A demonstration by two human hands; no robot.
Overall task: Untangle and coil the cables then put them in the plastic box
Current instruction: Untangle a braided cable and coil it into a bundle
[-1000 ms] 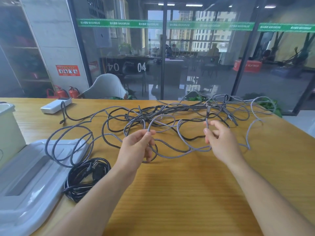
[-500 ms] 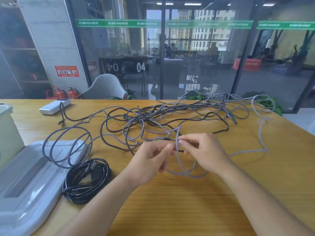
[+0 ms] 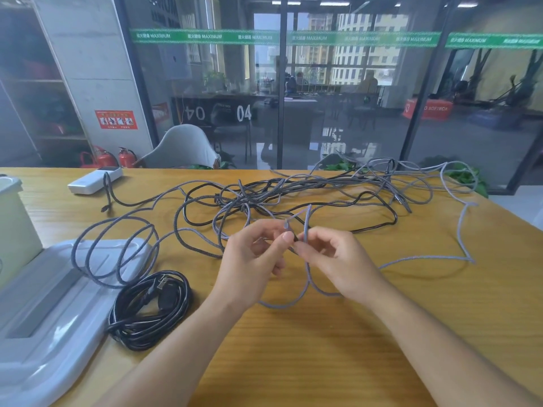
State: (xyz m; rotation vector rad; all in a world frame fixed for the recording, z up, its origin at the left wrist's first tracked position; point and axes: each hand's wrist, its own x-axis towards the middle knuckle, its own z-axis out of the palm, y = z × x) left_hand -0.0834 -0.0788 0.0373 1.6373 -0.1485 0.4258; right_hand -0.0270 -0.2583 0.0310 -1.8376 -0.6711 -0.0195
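Both hands are above the wooden table (image 3: 338,348), close together, almost touching at the fingertips. The left hand (image 3: 252,259) pinches a grey cable (image 3: 461,230) between thumb and forefinger; its other fingers are loosely curled. The right hand (image 3: 335,259) pinches the same cable just beside it, where a short loop stands up between the two hands. From there the cable hangs down in a loop onto the table and runs far to the right.

Behind the hands lies the tangle (image 3: 264,195) of grey and black cables, spread over the middle and the far side of the table. Some grey loops rest on the white lid (image 3: 44,318) at the left. A black cable (image 3: 150,309), already coiled, lies just beside the lid. The box (image 3: 13,224) stands at the left edge, only partly visible. A white device (image 3: 94,180) lies at the far left.

On the glass wall a green strip (image 3: 205,36) reads "MAXIMUM" several times, with small characters I cannot read. White digits "04" are on the glass, and once mirrored. A red sign (image 3: 116,119) hangs on the pillar; its text is too small.
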